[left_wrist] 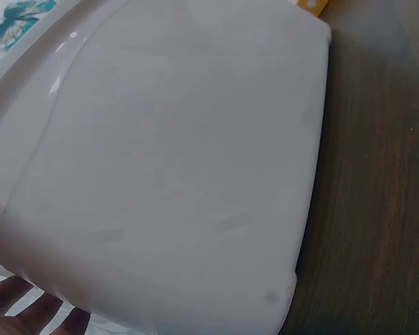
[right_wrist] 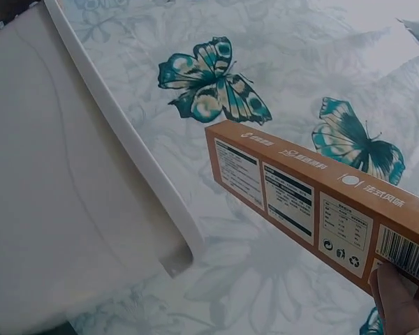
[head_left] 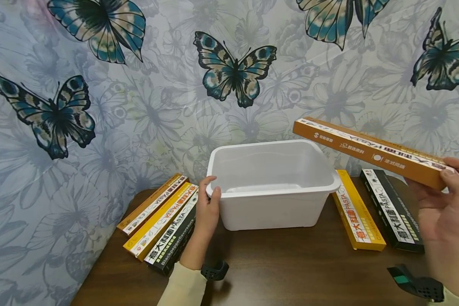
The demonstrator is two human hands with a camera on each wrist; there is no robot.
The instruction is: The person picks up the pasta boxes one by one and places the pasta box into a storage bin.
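My right hand (head_left: 441, 216) grips one end of a long orange-brown pasta box (head_left: 367, 148), raised at a slant with its far end close to the right rim of a white plastic bin (head_left: 271, 210). In the right wrist view the side of this pasta box (right_wrist: 286, 195) shows printed labels and a barcode near my fingertips. My left hand (head_left: 208, 208) holds the bin's left rim, thumb on the near side. The bin stands on the brown table, and its visible inside shows only white walls and floor. In the left wrist view the bin's outer wall (left_wrist: 181, 153) fills most of the picture.
Left of the bin lie an orange-brown box (head_left: 153, 204), a yellow box (head_left: 160, 221) and a black pasta box (head_left: 174, 231), side by side. On its right are another yellow box (head_left: 359, 212) and black box (head_left: 392, 210). A butterfly-patterned backdrop (head_left: 157, 106) rises behind the table (head_left: 290, 267).
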